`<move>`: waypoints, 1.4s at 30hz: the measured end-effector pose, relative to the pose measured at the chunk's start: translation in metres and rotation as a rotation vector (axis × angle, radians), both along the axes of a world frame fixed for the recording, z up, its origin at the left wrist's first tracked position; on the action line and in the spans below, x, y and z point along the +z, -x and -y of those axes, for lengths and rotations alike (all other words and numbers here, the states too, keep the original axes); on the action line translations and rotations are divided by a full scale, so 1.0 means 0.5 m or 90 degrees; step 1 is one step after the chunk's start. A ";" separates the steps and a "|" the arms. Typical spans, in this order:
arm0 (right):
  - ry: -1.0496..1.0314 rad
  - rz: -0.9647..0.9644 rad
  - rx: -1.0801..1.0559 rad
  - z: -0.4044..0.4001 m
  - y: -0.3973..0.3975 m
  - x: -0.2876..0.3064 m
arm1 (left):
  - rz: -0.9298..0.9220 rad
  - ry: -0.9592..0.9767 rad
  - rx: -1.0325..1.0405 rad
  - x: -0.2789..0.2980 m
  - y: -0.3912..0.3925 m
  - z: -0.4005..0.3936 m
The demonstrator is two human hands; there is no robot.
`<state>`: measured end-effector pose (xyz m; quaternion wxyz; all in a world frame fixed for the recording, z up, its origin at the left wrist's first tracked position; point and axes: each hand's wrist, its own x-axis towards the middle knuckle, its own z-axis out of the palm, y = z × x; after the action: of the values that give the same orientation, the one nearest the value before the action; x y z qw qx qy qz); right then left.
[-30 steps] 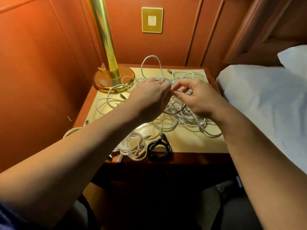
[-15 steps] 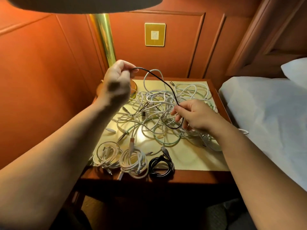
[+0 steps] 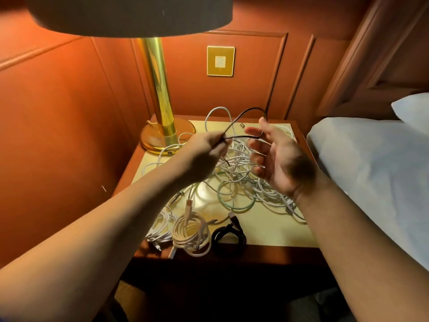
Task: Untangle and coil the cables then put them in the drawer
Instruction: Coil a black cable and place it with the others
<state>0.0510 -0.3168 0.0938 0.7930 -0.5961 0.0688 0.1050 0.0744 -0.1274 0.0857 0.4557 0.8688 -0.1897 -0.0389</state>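
On the worktop [image 3: 274, 235] front edge lie three finished coils, two white [image 3: 191, 233] and one black [image 3: 228, 235]. The left hand [image 3: 204, 154], high by the lamp half a second ago, has come down and pinches a doubled black cable [image 3: 246, 111], now lifted out of the white tangle [image 3: 241, 173]. The right hand [image 3: 278, 159] has let go; its fingers spread wide, the loop apparently draped over one finger. Coiling of this cable is starting; no drawer shows.

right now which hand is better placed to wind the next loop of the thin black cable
Right. The left hand already pinches the thin black cable as anchor, while the right hand is open beside it, the cable's loop draped over its fingers.
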 end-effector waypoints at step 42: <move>0.426 0.252 0.134 -0.024 -0.009 -0.059 | -0.185 0.261 0.101 0.012 -0.010 -0.005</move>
<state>0.0554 -0.3049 0.0642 0.5378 -0.8340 -0.1165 0.0409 0.0795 -0.1248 0.0915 0.6462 0.7559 -0.0572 -0.0882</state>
